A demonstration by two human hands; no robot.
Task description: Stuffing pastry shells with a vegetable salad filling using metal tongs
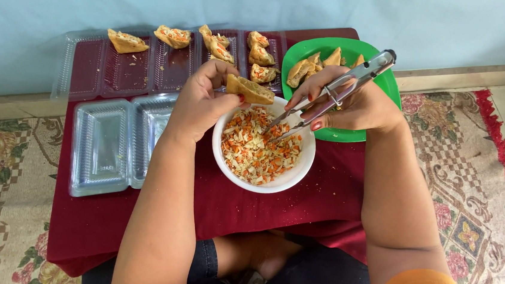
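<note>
From the head camera, your left hand (199, 107) is gripping a fried tofu pocket (250, 89) just over the white bowl (302, 167) of shredded filling (259, 150). Your right hand (354, 101) is clenching metal tongs (327, 94), tips dipping into it. Be keeping the pocket's opening tilted toward them.

Around the white bowl (267, 183), bare red cloth (222, 213) lies open on its near side and between it and the clear trays (114, 144) to its left, while the green plate (371, 51) crowds its far right and filled trays (168, 61) block beyond.
</note>
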